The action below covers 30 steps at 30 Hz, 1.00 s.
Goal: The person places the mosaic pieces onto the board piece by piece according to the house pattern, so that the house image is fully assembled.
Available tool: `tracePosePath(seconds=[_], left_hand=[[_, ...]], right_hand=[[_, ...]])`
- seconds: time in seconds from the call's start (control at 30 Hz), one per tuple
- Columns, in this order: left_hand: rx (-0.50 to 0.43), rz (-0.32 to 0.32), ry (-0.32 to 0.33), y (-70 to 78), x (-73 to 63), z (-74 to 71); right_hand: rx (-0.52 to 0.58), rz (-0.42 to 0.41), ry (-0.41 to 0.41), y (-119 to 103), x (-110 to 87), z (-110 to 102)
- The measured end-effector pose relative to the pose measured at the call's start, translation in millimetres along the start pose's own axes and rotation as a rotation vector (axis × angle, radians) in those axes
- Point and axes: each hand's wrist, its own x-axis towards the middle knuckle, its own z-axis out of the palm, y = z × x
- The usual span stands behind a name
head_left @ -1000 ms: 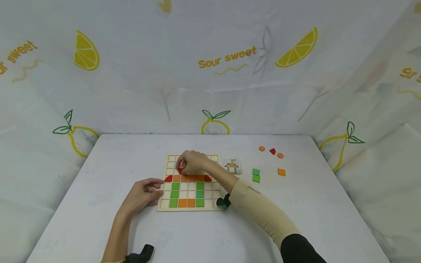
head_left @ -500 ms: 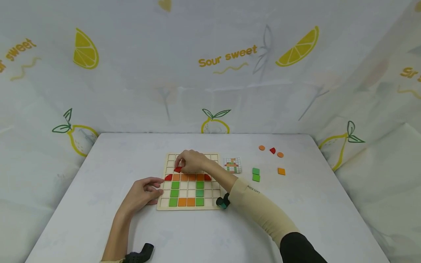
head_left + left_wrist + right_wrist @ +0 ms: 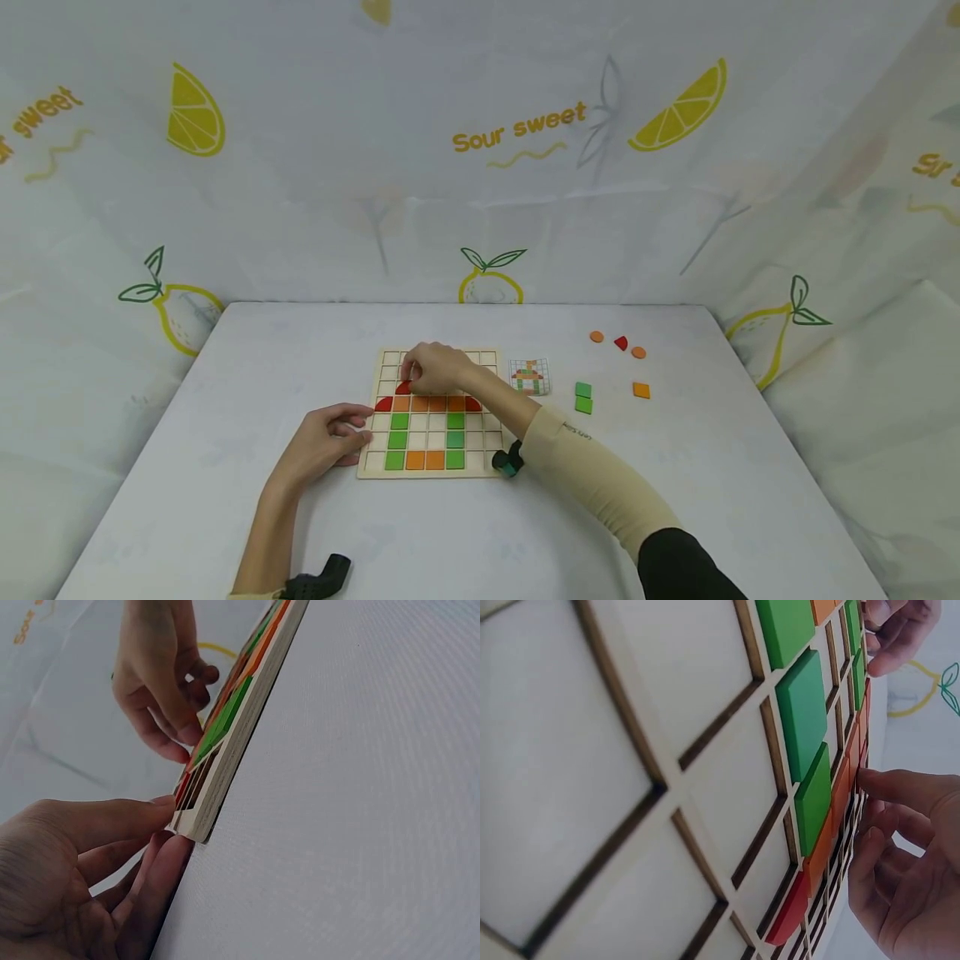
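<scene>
One red piece (image 3: 403, 387) has turned.

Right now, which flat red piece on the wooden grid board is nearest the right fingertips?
The red piece just beyond the row of four orange squares, at the right hand; the left red piece and right red piece flank that row.

The pale board (image 3: 474, 461) over there is ruled in squares, its pieces (image 3: 395, 461) green, orange and red; the white backdrop (image 3: 300, 200) carries yellow lemon slices (image 3: 197, 117) and orange lettering (image 3: 472, 142); the right sleeve (image 3: 592, 471) is beige.
</scene>
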Motion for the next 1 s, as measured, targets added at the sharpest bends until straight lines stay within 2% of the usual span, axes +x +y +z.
tracePosePath(seconds=[0.2,0.43,0.77,1.0], left_hand=[[0.010,0.005,0.004,0.0,0.1,-0.7],[0.014,-0.005,0.008,0.4,-0.1,-0.2],[0.018,-0.014,0.015,1.0,0.1,2.3],[0.023,-0.020,0.022,0.7,-0.6,3.0]], right_hand=[[0.026,0.001,0.006,-1.8,-5.2,-6.4],[0.091,-0.041,0.015,9.9,-16.3,-17.4],[0.196,-0.046,0.113,32.6,-47.1,-40.9],[0.225,-0.028,0.173,57.4,-78.6,-59.2]])
